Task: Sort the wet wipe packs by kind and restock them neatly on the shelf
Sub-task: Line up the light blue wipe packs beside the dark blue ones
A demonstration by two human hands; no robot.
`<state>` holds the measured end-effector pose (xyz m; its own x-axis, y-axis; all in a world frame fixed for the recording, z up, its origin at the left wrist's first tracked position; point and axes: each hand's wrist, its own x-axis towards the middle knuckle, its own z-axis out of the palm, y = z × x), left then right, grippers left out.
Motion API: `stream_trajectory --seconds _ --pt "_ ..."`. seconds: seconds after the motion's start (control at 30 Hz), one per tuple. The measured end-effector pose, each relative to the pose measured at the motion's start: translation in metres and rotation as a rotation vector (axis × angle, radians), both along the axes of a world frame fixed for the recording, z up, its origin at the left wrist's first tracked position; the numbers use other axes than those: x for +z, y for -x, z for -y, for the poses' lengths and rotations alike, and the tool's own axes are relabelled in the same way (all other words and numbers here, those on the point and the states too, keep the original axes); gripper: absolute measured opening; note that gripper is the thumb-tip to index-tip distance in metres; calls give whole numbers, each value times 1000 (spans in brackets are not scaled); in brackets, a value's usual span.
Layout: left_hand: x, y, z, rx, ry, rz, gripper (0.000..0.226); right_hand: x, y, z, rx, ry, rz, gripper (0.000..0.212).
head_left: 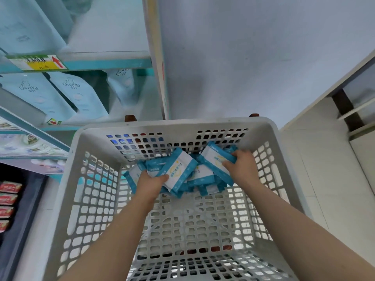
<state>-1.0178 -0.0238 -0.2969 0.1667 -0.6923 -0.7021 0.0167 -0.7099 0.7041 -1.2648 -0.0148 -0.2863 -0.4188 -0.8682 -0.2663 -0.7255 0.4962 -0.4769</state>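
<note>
A grey perforated plastic basket stands in front of me. Several small blue-and-white wet wipe packs lie heaped at its far end. My left hand grips one pack by its near edge, thumb across the white face. My right hand holds another pack, tilted up against the far right of the heap. Both forearms reach down into the basket. The shelf rises to the left, with an open stretch on its upper board.
Large pale blue pouches stand on the middle shelf level. Lower left holds green-labelled goods and red packs. A white shelf upright and a grey wall stand behind the basket. White cabinets lie to the right.
</note>
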Motion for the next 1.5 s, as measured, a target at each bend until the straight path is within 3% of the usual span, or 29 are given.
stream_trajectory --seconds 0.13,0.3,0.43,0.63,0.9,1.03,1.23,1.5 --pt "4 3 -3 -8 20 33 37 10 -3 -2 9 40 1 26" --pt "27 -1 -8 -10 93 12 34 53 -9 -6 169 177 16 14" --pt "63 -17 -15 3 229 -8 36 109 -26 1 307 366 5 13" --pt "135 -79 -24 107 465 -4 16 183 -100 12 422 613 103 10" --pt "196 -259 -66 392 647 -12 34 239 -289 18 511 730 342 15" --pt "218 -370 -106 512 705 -13 29 258 -416 9 603 748 414 20" --pt "247 -522 -169 774 705 148 29 285 -597 -7 826 731 546 22" --pt "241 -674 -200 1043 696 328 37 293 -772 -3 1037 625 720 26"
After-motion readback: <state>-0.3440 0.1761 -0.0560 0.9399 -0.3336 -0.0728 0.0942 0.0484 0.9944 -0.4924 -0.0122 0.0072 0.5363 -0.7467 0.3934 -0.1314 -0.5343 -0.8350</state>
